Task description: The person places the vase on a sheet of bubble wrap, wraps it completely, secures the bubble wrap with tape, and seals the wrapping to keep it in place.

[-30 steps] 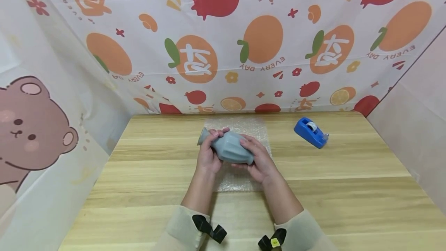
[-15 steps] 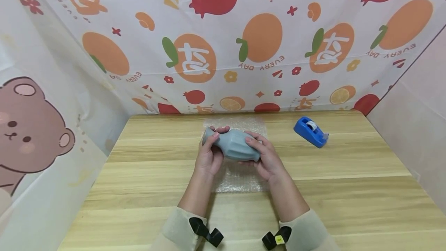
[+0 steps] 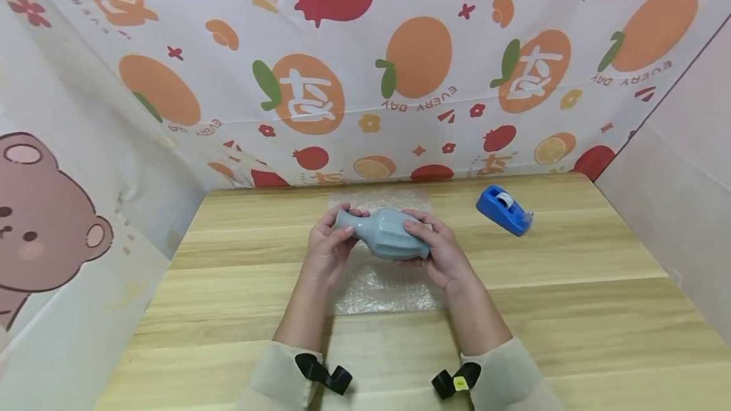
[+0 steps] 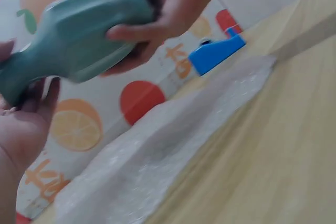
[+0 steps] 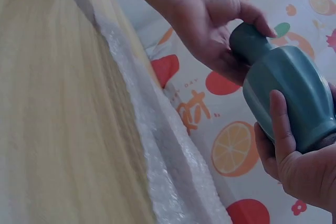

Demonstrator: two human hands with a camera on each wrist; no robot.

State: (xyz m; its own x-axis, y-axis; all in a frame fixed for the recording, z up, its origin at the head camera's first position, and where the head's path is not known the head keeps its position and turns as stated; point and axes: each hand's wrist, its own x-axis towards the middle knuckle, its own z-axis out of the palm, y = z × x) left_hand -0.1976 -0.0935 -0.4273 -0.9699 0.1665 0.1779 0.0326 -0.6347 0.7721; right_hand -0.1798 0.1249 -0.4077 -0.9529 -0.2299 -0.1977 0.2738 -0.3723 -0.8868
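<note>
My left hand [image 3: 327, 247] holds the vase [image 3: 391, 236] by its neck, my right hand [image 3: 444, 252] its base, above bubble wrap [image 3: 379, 290] toward the worktop [image 3: 571, 265]'s far edge; probably stiff, slick, fragile, so I'd grip both ends.

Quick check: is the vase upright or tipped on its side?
Tipped on its side: the head view shows the vase lying crosswise, left hand at its neck, right hand at its base end.

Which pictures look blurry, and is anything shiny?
Head view: mostly clear, with small pale highlights on the vase; left wrist view: softer, with blurry edges on the vase and the blue tape dispenser; right wrist view: dimmer than the head view, with white glints on the bubble wrap.
</note>
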